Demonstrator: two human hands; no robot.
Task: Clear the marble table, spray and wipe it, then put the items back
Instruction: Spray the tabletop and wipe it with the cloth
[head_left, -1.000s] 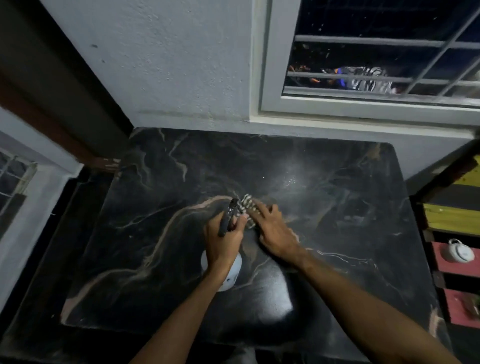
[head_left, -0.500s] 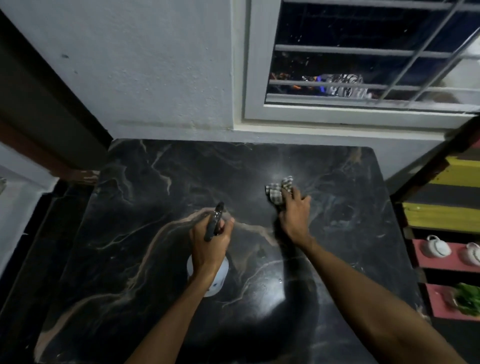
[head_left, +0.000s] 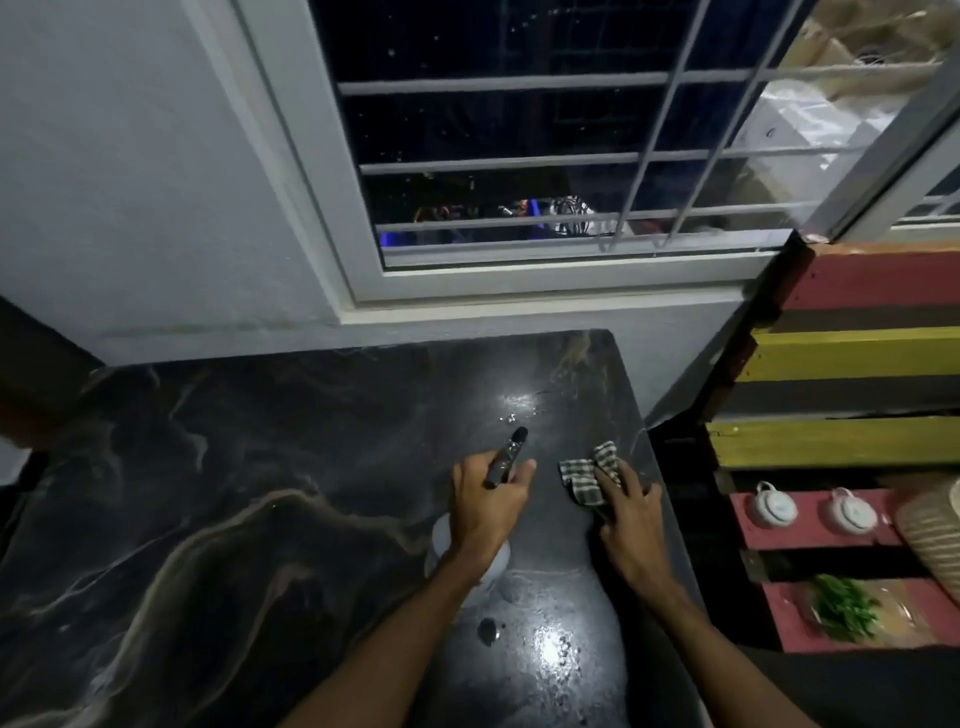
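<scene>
Marble table (head_left: 260, 493), black with pale veins, fills the lower left of my head view, with a wet glare near 6 o'clock. My left hand (head_left: 483, 512) grips the spray bottle (head_left: 508, 454) near centre frame, fingers curled round its neck and black nozzle pointing to 12 o'clock. At 3 o'clock from it, my right hand (head_left: 626, 525) presses a checked cloth (head_left: 582, 475) onto the table's right edge, fingers spread flat. Two white ceramic pots (head_left: 774, 506) sit on a pink shelf slat at 3 o'clock.
</scene>
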